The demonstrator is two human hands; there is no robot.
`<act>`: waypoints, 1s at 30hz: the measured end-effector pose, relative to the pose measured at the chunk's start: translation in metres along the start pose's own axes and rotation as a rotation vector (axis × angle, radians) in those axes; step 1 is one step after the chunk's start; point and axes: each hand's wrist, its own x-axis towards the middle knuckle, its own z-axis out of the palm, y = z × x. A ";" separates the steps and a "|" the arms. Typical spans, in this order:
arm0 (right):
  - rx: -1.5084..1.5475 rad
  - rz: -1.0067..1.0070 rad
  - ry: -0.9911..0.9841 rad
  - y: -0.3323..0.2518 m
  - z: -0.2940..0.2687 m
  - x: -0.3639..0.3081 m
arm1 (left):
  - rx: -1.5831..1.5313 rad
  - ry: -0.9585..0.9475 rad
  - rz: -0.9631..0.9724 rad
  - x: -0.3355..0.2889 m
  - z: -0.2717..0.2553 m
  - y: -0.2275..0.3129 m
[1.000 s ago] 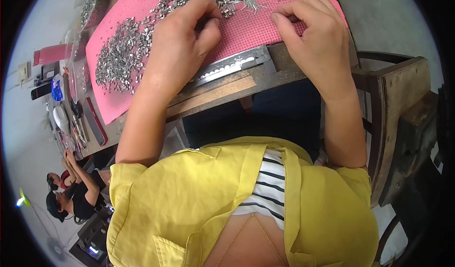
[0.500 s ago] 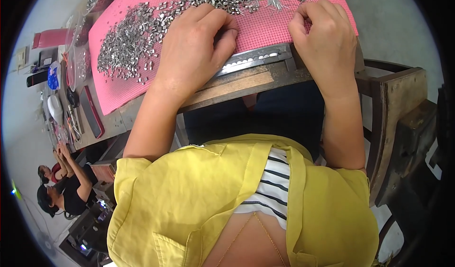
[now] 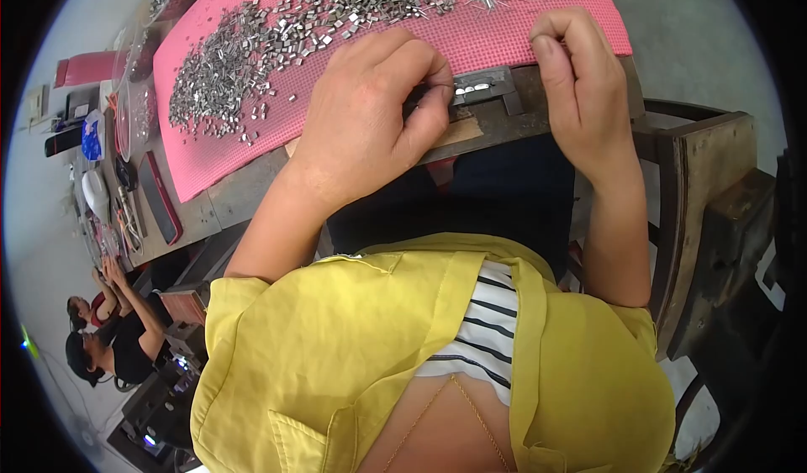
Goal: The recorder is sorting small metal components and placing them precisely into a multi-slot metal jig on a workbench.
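My left hand (image 3: 374, 120) is at the front edge of the table, over a dark metal rail (image 3: 498, 79). Its thumb and fingers are pinched together at the rail; whatever lies between them is hidden. To the right of those fingertips, a few shiny silver pieces (image 3: 475, 89) sit in a row in the rail. My right hand (image 3: 582, 95) hovers off the rail's right end, thumb against curled fingers, and anything in that grip is too small to tell. Beyond both hands, many small silver metal parts (image 3: 227, 78), some with thin wire legs, lie heaped on a pink textured mat (image 3: 202, 166).
To the left are a phone in a red case (image 3: 160, 197), a white computer mouse (image 3: 96, 192), cables and clear plastic bags (image 3: 134, 116) of parts. A wooden chair (image 3: 685, 212) stands at the right. Two other people (image 3: 126, 334) sit farther off at lower left.
My left hand has slid right along the rail, now covering most of its row of silver pieces. My right hand has shifted slightly right, its fingers still curled.
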 end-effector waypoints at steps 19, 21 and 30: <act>0.177 -0.117 0.050 -0.013 0.027 -0.017 | -0.021 0.075 -0.078 0.000 0.009 0.004; 0.165 -0.121 0.037 -0.013 0.031 -0.014 | -0.025 0.081 -0.072 -0.001 0.008 0.000; 0.118 -0.140 0.050 -0.011 0.032 -0.016 | 0.200 0.106 0.038 0.001 0.011 0.007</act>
